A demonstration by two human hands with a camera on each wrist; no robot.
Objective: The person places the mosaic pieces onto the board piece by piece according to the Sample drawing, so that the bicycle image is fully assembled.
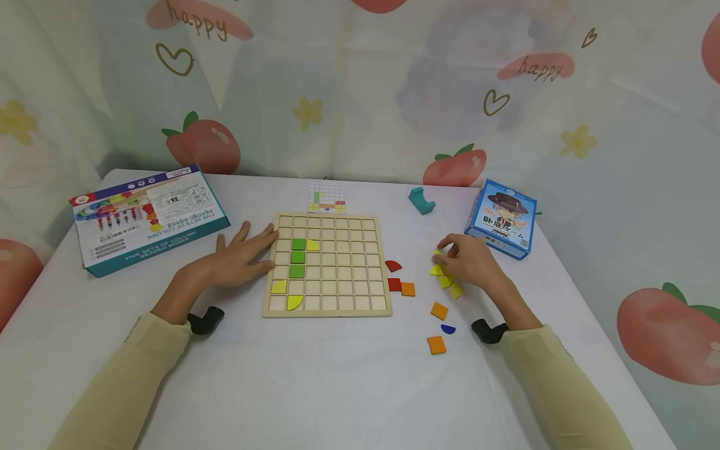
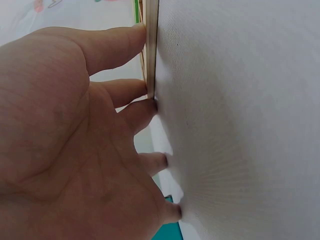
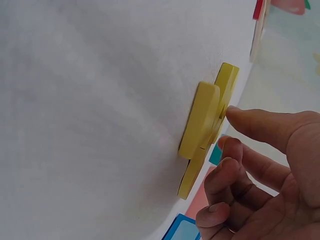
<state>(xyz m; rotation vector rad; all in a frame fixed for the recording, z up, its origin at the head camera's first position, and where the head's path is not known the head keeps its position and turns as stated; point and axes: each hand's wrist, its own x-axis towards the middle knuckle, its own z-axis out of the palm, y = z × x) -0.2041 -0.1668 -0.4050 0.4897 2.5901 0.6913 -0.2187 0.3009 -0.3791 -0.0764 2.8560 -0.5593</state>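
In the head view my left hand lies with spread fingers at the left edge of a wooden grid board. The left wrist view shows its thumb and fingertips against the board's side. Several green squares and yellow pieces, among them a yellow quarter circle, sit in the board's cells. To the right of the board my right hand reaches over a pile of yellow pieces. In the right wrist view, its thumb and index tips are apart, right by the yellow pieces, other fingers loosely bent.
A pattern card lies behind the board. Red pieces, orange squares and a blue half circle lie on its right. A large box stands left, a teal object and blue box at back right.
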